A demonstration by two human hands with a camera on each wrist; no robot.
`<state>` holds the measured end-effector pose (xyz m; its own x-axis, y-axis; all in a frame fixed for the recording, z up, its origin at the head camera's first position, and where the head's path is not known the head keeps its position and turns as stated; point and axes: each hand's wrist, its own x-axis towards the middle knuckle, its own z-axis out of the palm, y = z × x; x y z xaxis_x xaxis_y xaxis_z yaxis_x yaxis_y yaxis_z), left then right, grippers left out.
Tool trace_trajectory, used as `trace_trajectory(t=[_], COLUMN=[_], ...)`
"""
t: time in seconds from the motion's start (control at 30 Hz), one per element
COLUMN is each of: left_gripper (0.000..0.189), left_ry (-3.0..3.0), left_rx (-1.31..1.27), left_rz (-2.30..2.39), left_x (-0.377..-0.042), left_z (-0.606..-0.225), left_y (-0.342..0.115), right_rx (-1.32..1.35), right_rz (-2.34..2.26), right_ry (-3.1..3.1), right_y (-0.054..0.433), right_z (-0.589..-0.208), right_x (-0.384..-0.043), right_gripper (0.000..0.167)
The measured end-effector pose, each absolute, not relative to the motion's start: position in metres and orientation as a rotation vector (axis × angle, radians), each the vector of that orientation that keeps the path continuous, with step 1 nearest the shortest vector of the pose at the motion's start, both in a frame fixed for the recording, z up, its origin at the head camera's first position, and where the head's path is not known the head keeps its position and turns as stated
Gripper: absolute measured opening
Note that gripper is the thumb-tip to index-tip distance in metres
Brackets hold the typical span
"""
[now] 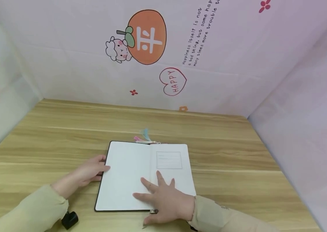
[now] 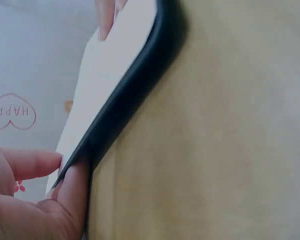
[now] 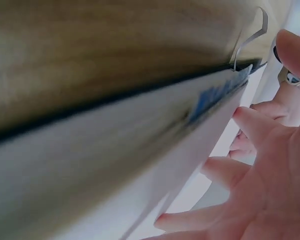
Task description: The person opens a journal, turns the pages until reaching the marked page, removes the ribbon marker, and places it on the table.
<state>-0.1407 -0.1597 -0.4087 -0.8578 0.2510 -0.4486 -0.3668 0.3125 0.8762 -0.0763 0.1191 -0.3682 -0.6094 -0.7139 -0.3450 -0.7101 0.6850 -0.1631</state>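
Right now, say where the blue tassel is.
In the head view, the blue tassel lies beyond the far edge of the open notebook, near its fold, right of the pink tassel.

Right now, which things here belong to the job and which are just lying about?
Belongs: open, black-covered notebook with white pages; left hand pinching its edge; right hand spread over it.
Probably just lying about: blue and pink tassels at its top edge; small black object by the beige left cuff, possibly worn.

Wood-grain tabletop [image 1: 227,138]; on it open notebook [image 1: 126,174]; tassels [image 1: 145,134] at notebook's far edge.
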Motion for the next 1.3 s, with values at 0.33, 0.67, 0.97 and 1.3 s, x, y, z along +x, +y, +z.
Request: trace_trajectory(t=[0.33, 0.67, 0.97, 1.3], left_gripper=[0.034, 0.03, 0.028, 0.032], left_ry=[2.083, 2.075, 2.101, 2.115], left_rx=[-0.067, -0.075, -0.085, -0.091], left_rz=[1.528, 1.546, 1.54, 1.523], left_x=[-0.146, -0.144, -0.145, -0.144], left_z=[-0.405, -0.405, -0.404, -0.404], left_y=[-0.161, -0.157, -0.156, -0.156], right_rx=[-1.044, -0.812, -0.657, -0.577], right_rz=[0.016, -0.076, -0.078, 0.03], right_ry=[2.47, 2.604, 2.712, 2.819], right_y=[0.133, 0.164, 0.177, 0.181], right_z=[-0.363, -0.369, -0.365, -0.368], right_x=[-0.108, -0.17, -0.203, -0.206], right_gripper=[0.076, 0.1, 0.105, 0.089])
